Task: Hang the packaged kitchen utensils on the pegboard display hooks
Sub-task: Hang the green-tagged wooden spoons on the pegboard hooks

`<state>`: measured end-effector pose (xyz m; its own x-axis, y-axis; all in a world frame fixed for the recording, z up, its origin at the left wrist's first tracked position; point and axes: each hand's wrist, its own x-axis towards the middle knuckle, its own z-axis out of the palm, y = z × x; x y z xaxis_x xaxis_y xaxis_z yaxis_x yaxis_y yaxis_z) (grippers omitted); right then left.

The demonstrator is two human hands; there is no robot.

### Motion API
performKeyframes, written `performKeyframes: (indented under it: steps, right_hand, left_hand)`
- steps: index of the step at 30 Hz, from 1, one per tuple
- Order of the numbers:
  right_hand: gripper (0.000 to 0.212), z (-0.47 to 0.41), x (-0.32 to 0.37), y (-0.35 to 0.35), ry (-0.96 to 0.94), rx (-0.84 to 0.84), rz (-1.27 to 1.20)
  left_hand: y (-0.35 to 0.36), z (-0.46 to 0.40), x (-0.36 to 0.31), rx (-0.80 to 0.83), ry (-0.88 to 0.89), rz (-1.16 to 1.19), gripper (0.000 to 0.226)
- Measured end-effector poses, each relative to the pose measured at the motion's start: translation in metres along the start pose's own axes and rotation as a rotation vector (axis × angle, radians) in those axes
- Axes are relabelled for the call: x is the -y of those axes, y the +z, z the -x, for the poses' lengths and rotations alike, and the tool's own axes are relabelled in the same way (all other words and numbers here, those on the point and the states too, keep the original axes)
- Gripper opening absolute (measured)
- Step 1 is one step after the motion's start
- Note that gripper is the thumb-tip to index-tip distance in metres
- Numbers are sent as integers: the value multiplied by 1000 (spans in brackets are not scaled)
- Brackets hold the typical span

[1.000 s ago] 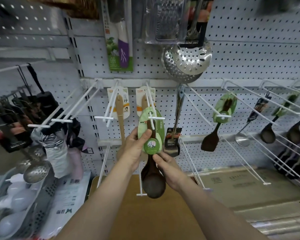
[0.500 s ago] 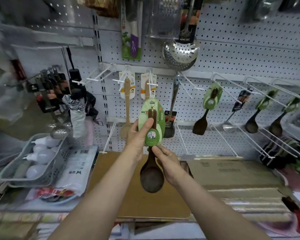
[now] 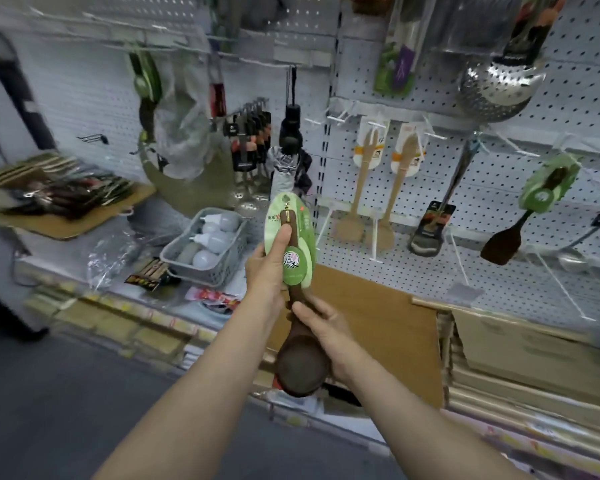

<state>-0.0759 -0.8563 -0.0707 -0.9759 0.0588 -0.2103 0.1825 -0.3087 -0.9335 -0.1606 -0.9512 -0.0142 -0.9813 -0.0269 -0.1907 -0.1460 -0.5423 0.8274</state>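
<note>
The white perforated metal pegboard [image 3: 430, 188] fills the upper right of the frame, and its thin white wire hooks [image 3: 374, 237] are smeared by blur. At centre is a dark brown wooden spoon on a green oval card [image 3: 293, 251], long axis near upright, bowl down, hanging hole at top. The left hand [image 3: 269, 268] wraps the card with its thumb along the handle, while the right hand [image 3: 321, 329] pinches the neck, covering part of the bowl.

Green card [image 3: 300, 237], dark brown spoon [image 3: 302, 365]
</note>
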Motion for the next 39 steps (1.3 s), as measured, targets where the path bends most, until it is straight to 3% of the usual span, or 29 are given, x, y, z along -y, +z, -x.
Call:
performKeyframes:
  steps: [3, 9, 14, 17, 21, 29, 34, 39]
  right_hand:
    - [50, -6, -8, 43, 27, 52, 15]
    - [25, -40, -33, 148, 73, 145, 12]
    - [17, -76, -71, 268, 140, 208, -8]
    - [28, -96, -98, 337, 136, 249, 8]
    - [36, -115, -126, 407, 161, 275, -9]
    - [23, -179, -134, 482, 234, 267, 11]
    - [33, -250, -145, 512, 271, 210, 2]
    - [31, -345, -142, 542, 255, 194, 3]
  left_hand:
    - [-39, -11, -24, -45, 18, 4, 37]
    - [-140, -39, -90, -62, 10, 2, 54]
    - [-250, -72, -162, -52, -32, -113, 27]
    - [-318, -93, -197, -89, -24, -175, 22]
    - [-384, -123, -230, -147, -19, -187, 35]
    - [-446, -198, -275, -202, -34, -132, 30]
    - [-460, -271, -288, -221, -87, -139, 35]
    - [-470, -366, -311, -245, -164, -134, 35]
